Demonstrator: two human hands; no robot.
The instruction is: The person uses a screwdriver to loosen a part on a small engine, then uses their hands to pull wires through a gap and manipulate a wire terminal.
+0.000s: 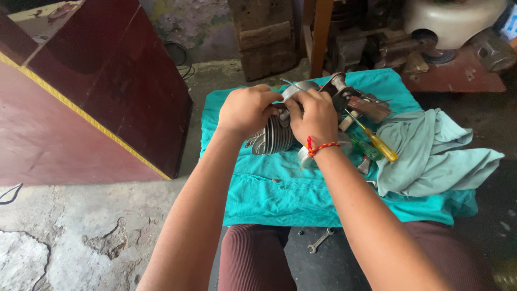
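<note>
I have my left hand (245,110) and right hand (315,116) both clamped on the grey finned metal engine cylinder (276,134), bracing it over the teal cloth (269,194) beside a yellow-handled screwdriver (379,144)

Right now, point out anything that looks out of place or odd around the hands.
One small grey open-ended spanner lies on the dark floor between the knees, apart from the other tools on the teal cloth. A crumpled pale green rag is heaped over the cloth's right side. Nothing looks spilled or broken.
</note>
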